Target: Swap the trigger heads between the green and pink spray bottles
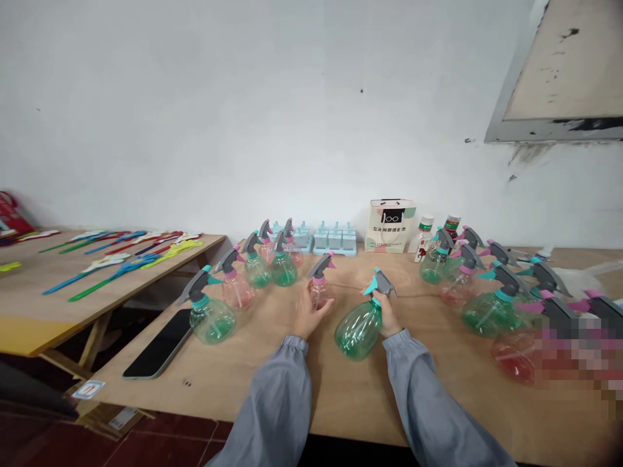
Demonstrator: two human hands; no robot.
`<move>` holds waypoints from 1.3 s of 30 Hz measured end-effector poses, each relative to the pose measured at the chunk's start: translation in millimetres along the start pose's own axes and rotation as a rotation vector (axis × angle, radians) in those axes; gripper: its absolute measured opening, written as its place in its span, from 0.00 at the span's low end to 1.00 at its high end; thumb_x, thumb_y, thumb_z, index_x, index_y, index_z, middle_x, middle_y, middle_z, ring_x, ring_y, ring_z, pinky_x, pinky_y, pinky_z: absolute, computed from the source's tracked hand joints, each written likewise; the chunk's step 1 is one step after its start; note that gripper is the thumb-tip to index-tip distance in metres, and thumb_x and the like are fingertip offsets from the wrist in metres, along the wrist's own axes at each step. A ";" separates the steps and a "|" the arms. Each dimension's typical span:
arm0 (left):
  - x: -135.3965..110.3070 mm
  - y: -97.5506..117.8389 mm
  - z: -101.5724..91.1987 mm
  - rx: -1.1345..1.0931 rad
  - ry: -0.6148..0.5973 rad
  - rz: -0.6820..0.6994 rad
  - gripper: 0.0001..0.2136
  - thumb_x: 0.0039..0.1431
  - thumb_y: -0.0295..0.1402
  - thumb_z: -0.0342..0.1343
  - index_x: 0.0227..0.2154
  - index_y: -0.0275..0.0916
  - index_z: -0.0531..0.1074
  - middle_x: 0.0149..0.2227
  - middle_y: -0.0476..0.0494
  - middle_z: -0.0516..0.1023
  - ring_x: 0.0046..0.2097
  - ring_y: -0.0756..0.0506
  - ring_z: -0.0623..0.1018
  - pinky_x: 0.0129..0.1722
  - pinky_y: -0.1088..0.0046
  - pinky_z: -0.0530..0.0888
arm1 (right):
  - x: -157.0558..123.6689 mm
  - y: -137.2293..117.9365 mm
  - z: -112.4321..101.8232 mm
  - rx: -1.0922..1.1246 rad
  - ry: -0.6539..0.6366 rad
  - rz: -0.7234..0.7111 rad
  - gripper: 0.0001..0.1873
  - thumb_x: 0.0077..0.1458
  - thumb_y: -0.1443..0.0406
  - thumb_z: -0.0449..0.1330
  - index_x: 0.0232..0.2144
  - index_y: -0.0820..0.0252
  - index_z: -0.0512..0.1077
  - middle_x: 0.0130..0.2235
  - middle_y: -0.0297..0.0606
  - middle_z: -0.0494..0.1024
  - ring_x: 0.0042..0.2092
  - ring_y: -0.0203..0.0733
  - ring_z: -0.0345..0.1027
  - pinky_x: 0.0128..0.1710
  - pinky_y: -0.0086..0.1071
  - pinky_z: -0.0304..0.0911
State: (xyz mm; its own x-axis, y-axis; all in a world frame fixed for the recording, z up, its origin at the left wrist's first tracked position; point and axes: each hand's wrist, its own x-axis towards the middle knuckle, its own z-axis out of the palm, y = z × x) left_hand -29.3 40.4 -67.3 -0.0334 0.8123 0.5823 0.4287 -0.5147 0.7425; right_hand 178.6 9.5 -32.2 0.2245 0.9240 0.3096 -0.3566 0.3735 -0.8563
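My left hand [310, 312] is closed around a pink spray bottle [320, 292] with a grey and pink trigger head, which looks upright on the table. In my right hand [387, 314] a green spray bottle [357, 329] is gripped at the neck, tilted with its base toward the left. Its trigger head is grey and turquoise. Left of my hands stands a group of pink and green spray bottles [214, 319]. A second group of similar spray bottles [490, 312] stands to the right. My fingers partly hide the necks of both held bottles.
A black phone [159, 344] lies at the table's left edge. Along the wall are pale blue popsicle moulds [335, 241], a paper bag [389, 230] and two labelled bottles [424, 239]. A separate table [43, 318] on the left carries several colourful hand-shaped sticks [104, 285].
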 end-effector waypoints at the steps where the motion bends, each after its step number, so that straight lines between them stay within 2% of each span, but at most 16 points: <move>1: -0.1 0.5 -0.1 -0.002 0.000 0.001 0.36 0.52 0.42 0.64 0.61 0.40 0.56 0.60 0.33 0.68 0.63 0.35 0.69 0.62 0.52 0.66 | 0.4 1.0 -0.6 -0.008 0.028 -0.018 0.15 0.42 0.52 0.65 0.30 0.54 0.73 0.31 0.34 0.80 0.41 0.45 0.73 0.43 0.37 0.67; 6: -0.3 1.8 -0.3 -0.004 0.004 0.003 0.36 0.52 0.41 0.64 0.61 0.40 0.56 0.60 0.33 0.69 0.63 0.35 0.69 0.61 0.52 0.67 | 0.3 2.4 -1.3 -0.072 -0.002 -0.038 0.18 0.44 0.52 0.64 0.34 0.55 0.75 0.35 0.37 0.81 0.42 0.47 0.73 0.44 0.39 0.66; 10: 0.0 0.5 -0.1 -0.003 -0.002 -0.006 0.36 0.52 0.42 0.64 0.61 0.40 0.56 0.60 0.34 0.69 0.62 0.35 0.70 0.61 0.52 0.67 | -0.6 3.0 -1.5 -0.184 0.078 -0.198 0.17 0.47 0.50 0.62 0.32 0.55 0.75 0.34 0.35 0.80 0.40 0.45 0.74 0.46 0.40 0.67; 12: 0.2 -0.8 0.3 0.000 0.001 -0.009 0.37 0.51 0.42 0.64 0.61 0.40 0.56 0.60 0.34 0.69 0.63 0.35 0.69 0.62 0.52 0.66 | -0.6 1.1 -2.1 -0.237 0.107 -0.282 0.16 0.49 0.50 0.62 0.33 0.55 0.75 0.36 0.35 0.80 0.40 0.44 0.74 0.48 0.40 0.67; 16: 0.4 -2.6 1.4 -0.010 0.008 0.004 0.36 0.52 0.42 0.64 0.61 0.40 0.56 0.59 0.33 0.69 0.62 0.35 0.70 0.62 0.51 0.66 | 2.0 -9.9 -7.8 -0.379 0.109 -0.326 0.18 0.49 0.53 0.65 0.40 0.54 0.78 0.42 0.38 0.82 0.44 0.45 0.76 0.50 0.42 0.69; 22: 0.6 -2.4 1.2 -0.008 0.009 -0.010 0.36 0.52 0.43 0.64 0.61 0.40 0.56 0.60 0.33 0.69 0.62 0.35 0.70 0.62 0.51 0.66 | 22.5 -23.2 -42.5 -0.462 0.307 -0.375 0.22 0.47 0.49 0.67 0.38 0.59 0.79 0.39 0.43 0.83 0.42 0.49 0.77 0.46 0.45 0.72; 28: 1.1 -4.5 2.2 -0.014 -0.009 0.004 0.37 0.51 0.43 0.64 0.61 0.40 0.55 0.60 0.33 0.69 0.62 0.36 0.70 0.62 0.52 0.66 | 48.6 -19.6 -75.9 -0.590 0.349 -0.401 0.24 0.45 0.46 0.66 0.34 0.61 0.78 0.36 0.43 0.82 0.41 0.49 0.75 0.47 0.44 0.69; 30: 0.9 -4.9 2.7 -0.015 -0.014 0.010 0.37 0.52 0.43 0.64 0.61 0.40 0.55 0.60 0.33 0.69 0.62 0.36 0.70 0.62 0.52 0.66 | 55.2 -15.1 -80.7 -0.614 0.367 -0.441 0.26 0.47 0.46 0.65 0.37 0.61 0.77 0.37 0.43 0.81 0.42 0.49 0.74 0.47 0.44 0.68; 33: 0.1 -5.7 3.0 -0.022 -0.020 0.002 0.36 0.52 0.43 0.64 0.61 0.40 0.55 0.60 0.33 0.69 0.63 0.36 0.69 0.62 0.52 0.66 | 67.7 -6.9 -87.0 -0.681 0.461 -0.577 0.29 0.51 0.45 0.61 0.45 0.61 0.75 0.44 0.46 0.79 0.46 0.50 0.73 0.52 0.45 0.65; 36: -0.4 -6.1 3.0 -0.026 -0.017 -0.004 0.37 0.52 0.43 0.64 0.61 0.40 0.55 0.60 0.33 0.69 0.63 0.35 0.69 0.62 0.51 0.66 | 86.5 -0.9 -94.7 -0.816 0.509 -0.705 0.30 0.56 0.44 0.56 0.47 0.62 0.73 0.46 0.50 0.77 0.49 0.51 0.70 0.54 0.47 0.63; 39: -0.4 -5.1 2.7 -0.037 -0.020 0.001 0.37 0.52 0.43 0.64 0.61 0.41 0.54 0.61 0.33 0.68 0.63 0.36 0.69 0.62 0.52 0.65 | 107.3 0.3 -101.4 -0.886 0.515 -0.737 0.30 0.60 0.45 0.51 0.48 0.63 0.72 0.45 0.52 0.76 0.49 0.52 0.69 0.53 0.48 0.62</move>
State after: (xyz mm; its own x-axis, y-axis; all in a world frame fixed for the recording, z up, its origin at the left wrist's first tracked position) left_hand -29.0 43.5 -72.2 -0.0143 0.8167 0.5768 0.3953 -0.5253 0.7535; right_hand 294.6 100.4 -41.2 0.5088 0.3068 0.8044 0.6871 0.4182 -0.5941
